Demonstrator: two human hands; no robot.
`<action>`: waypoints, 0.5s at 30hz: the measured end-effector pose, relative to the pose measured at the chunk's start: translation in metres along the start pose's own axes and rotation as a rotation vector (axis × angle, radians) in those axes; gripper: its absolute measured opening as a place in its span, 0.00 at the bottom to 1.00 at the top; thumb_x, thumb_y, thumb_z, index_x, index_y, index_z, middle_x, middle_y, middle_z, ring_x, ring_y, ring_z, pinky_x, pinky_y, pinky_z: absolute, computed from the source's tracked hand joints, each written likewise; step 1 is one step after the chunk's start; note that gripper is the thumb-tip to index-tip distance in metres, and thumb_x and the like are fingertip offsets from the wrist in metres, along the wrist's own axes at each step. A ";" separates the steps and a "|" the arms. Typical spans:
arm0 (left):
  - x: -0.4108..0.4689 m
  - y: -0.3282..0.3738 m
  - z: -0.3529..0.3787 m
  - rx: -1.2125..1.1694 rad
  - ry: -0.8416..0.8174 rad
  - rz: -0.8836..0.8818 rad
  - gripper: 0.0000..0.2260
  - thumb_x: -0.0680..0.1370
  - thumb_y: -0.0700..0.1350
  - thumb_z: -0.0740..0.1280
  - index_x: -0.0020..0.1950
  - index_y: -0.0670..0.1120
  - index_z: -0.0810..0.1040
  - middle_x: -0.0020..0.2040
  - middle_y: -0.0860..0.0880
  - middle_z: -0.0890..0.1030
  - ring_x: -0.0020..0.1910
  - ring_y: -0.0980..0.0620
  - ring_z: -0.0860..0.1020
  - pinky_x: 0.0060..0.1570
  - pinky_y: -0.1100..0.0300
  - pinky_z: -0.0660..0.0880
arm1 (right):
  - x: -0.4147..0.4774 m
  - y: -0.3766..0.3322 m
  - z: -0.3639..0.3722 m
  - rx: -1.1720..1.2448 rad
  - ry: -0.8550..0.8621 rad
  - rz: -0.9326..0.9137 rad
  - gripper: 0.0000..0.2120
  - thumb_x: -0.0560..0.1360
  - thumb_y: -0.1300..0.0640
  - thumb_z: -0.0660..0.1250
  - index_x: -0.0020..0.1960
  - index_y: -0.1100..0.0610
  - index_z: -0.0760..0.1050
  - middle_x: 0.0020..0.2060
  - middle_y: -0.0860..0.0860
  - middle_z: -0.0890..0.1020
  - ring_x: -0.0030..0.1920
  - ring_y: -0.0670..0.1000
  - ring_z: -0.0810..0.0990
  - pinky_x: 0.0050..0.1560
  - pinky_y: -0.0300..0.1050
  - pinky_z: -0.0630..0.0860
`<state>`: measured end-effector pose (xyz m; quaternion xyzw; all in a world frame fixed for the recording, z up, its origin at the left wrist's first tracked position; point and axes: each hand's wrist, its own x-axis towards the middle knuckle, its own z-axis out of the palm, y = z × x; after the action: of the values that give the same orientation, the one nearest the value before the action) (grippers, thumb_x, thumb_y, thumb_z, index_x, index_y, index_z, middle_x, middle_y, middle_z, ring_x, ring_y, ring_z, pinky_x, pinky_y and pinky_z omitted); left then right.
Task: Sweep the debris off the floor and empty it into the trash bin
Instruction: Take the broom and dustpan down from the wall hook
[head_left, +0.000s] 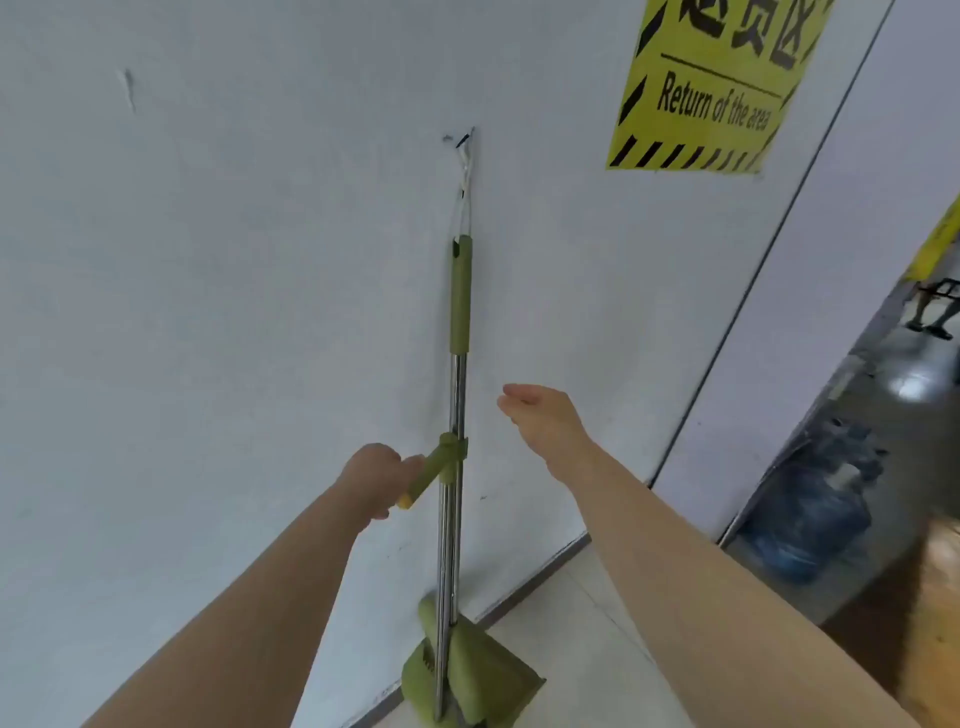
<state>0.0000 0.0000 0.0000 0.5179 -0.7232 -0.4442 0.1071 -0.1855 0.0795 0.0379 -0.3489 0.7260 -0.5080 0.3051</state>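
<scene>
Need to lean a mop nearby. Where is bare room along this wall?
Bare wall left of the broom, past the left hand on the dustpan handle. Right is crowded: right hand, wall corner, water jug.

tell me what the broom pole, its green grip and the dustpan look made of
Broom pole: likely metal, shiny chrome-like, with bright reflections.
Green grip: probably matte plastic or rubber; dull, no glare.
Dustpan: seems moulded plastic, same olive green, smooth faces.

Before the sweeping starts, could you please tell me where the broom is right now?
The broom stands upright against the white wall at centre view, hung by a cord, with the left hand gripping the shorter green handle clipped to its pole.
</scene>
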 end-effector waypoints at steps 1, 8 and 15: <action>0.006 0.001 0.005 -0.012 -0.008 -0.032 0.14 0.79 0.51 0.63 0.48 0.40 0.78 0.43 0.41 0.78 0.46 0.41 0.82 0.50 0.51 0.80 | 0.012 -0.003 0.001 0.003 -0.018 -0.021 0.22 0.78 0.54 0.65 0.71 0.56 0.71 0.68 0.50 0.74 0.65 0.49 0.73 0.62 0.38 0.67; 0.038 0.007 0.023 -0.177 -0.013 -0.123 0.18 0.79 0.50 0.65 0.51 0.34 0.82 0.44 0.40 0.85 0.34 0.49 0.81 0.37 0.59 0.81 | 0.080 -0.035 0.023 -0.027 -0.125 -0.234 0.13 0.76 0.54 0.65 0.59 0.54 0.79 0.47 0.47 0.81 0.47 0.47 0.77 0.38 0.26 0.72; 0.049 0.009 0.031 -0.108 -0.041 -0.122 0.21 0.80 0.56 0.62 0.39 0.40 0.79 0.23 0.54 0.77 0.20 0.58 0.71 0.21 0.68 0.70 | 0.101 -0.052 0.032 -0.016 -0.087 -0.388 0.16 0.77 0.52 0.65 0.50 0.67 0.76 0.37 0.55 0.77 0.33 0.47 0.74 0.28 0.32 0.71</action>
<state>-0.0466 -0.0249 -0.0260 0.5451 -0.6674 -0.4988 0.0927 -0.2072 -0.0327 0.0689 -0.5062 0.6353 -0.5361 0.2296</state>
